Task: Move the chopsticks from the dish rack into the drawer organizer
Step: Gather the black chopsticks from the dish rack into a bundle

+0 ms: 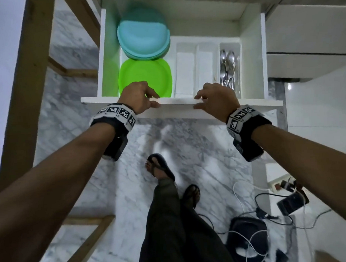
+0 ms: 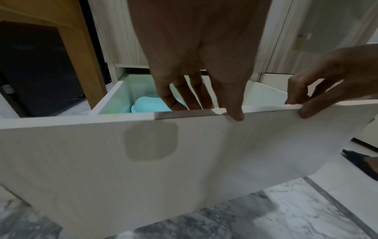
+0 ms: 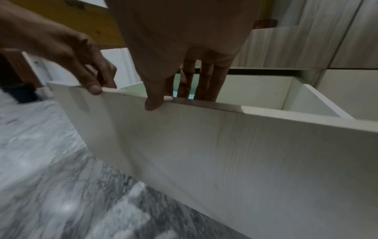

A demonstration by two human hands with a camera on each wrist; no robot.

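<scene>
- Both of my hands are on the top edge of the drawer front (image 1: 179,108). The drawer is pulled out over the marble floor (image 1: 130,173).
- My left hand (image 1: 139,96) grips that edge, with the thumb on the outer face and the fingers (image 2: 180,97) hooked over inside.
- My right hand (image 1: 216,100) has the same grip a bit further along, thumb outside and fingers (image 3: 206,84) curled over the lip.
- The white organizer (image 1: 197,67) sits in the drawer with a bunch of metal spoons (image 1: 228,68) in its right slot. The other slots look bare as far as I can tell.
- Beside the organizer there's a green plate (image 1: 145,78), with a stack of teal plates (image 1: 143,40) behind it.
- There are no chopsticks or dish rack in any view, so I can't say where they are.
</scene>
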